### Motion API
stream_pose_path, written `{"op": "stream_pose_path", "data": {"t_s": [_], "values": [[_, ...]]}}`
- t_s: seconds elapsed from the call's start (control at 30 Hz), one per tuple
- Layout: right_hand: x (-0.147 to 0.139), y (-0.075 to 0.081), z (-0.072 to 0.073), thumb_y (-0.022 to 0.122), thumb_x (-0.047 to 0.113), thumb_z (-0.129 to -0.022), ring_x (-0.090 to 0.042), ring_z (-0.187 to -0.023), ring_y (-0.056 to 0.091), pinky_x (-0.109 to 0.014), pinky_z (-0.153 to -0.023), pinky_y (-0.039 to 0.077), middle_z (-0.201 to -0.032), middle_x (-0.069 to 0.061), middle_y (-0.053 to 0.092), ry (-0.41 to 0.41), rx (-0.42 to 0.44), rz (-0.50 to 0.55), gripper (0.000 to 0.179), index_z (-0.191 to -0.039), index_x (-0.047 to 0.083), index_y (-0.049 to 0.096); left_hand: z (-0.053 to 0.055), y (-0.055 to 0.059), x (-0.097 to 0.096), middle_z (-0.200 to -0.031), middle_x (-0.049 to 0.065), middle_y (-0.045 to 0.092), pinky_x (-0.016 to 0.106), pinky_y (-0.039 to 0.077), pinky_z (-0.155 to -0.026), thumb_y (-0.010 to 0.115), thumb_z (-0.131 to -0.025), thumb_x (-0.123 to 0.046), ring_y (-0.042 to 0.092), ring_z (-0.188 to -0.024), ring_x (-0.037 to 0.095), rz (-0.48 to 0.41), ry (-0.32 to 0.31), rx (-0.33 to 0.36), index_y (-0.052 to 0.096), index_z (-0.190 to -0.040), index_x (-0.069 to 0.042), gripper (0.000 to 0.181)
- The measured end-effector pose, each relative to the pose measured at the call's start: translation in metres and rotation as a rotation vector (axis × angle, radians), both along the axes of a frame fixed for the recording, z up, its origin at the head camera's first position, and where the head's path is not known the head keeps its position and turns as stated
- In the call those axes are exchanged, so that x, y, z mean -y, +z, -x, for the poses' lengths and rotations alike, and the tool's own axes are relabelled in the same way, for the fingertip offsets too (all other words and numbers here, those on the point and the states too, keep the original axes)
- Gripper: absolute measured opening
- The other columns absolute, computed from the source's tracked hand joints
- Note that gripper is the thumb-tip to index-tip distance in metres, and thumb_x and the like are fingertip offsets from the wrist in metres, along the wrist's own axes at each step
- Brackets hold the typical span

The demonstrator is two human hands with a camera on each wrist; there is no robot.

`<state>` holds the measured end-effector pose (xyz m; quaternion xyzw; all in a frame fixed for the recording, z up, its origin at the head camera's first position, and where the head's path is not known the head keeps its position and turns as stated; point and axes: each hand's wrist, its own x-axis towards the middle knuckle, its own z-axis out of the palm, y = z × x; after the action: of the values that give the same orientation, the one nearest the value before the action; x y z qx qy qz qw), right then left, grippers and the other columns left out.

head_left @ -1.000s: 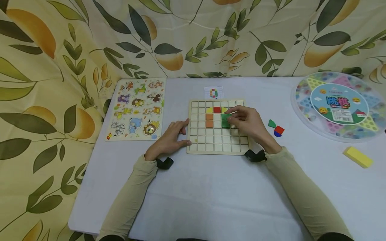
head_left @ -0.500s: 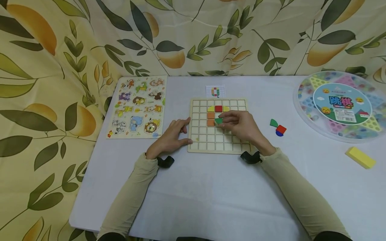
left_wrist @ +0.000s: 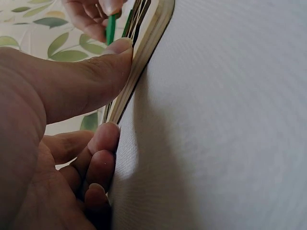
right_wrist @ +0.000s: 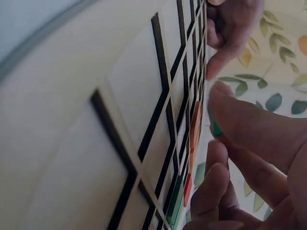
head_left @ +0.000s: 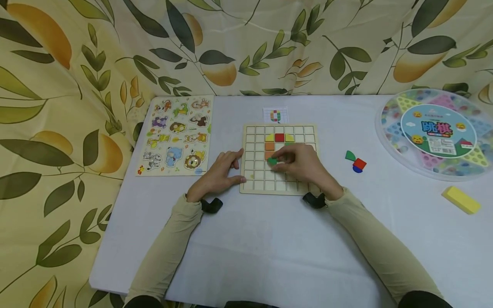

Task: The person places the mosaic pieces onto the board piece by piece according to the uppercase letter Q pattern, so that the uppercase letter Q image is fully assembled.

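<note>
A wooden grid board point(head_left: 254, 185) lies in front of me in the head view. In its cells sit a red square tile point(head_left: 279, 137) between two yellow tiles point(head_left: 269, 137), with orange tiles point(head_left: 270, 146) below on the left. A green tile in the board shows in the right wrist view. My right hand point(head_left: 302, 162) pinches another green tile point(head_left: 272, 161) between thumb and fingers over the board, just below the orange tiles; its full shape is hidden. My left hand point(head_left: 219, 174) rests against the board's left edge, thumb and index finger spread and touching it.
Behind the board lies a small pattern card point(head_left: 275, 114). To the right are a loose green tile point(head_left: 350, 155), a red square point(head_left: 360, 164) and a blue tile point(head_left: 357, 170), then a round game box point(head_left: 437, 132) and yellow block point(head_left: 461, 199). An animal puzzle point(head_left: 175, 137) lies left.
My right hand has moved left and toward me across the board, carrying a green tile from beside the right column to below the orange tiles. The left hand stays at the board's edge.
</note>
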<state>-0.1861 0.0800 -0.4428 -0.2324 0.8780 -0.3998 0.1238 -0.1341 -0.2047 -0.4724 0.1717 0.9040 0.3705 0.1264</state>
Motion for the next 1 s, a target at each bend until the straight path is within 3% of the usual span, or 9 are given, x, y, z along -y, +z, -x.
{"op": "stream_pose_path", "data": {"t_s": [0.27, 1.0], "values": [[0.006, 0.0005, -0.0017, 0.095, 0.017, -0.08, -0.02, -0.075, 0.059, -0.034, -0.066, 0.045, -0.102, -0.009, 0.078, -0.01, 0.002, -0.098, 0.028, -0.106, 0.011, 0.085, 0.0015, -0.0001, -0.0005, -0.109, 0.008, 0.054, 0.036, 0.034, -0.097, 0.083, -0.094, -0.02, 0.04, -0.105, 0.024, 0.006, 0.007, 0.008, 0.032, -0.164, 0.002, 0.089], [0.0096, -0.0006, -0.0017, 0.088, 0.02, -0.086, -0.022, -0.087, 0.067, -0.034, -0.069, 0.047, -0.106, -0.008, 0.079, -0.042, 0.0, -0.142, 0.015, -0.1, 0.014, 0.087, 0.0, -0.0002, -0.0002, -0.109, 0.008, 0.054, 0.037, 0.034, -0.098, 0.084, -0.093, -0.02, 0.04, -0.106, 0.024, -0.004, 0.013, 0.016, 0.032, -0.165, 0.001, 0.091]]}}
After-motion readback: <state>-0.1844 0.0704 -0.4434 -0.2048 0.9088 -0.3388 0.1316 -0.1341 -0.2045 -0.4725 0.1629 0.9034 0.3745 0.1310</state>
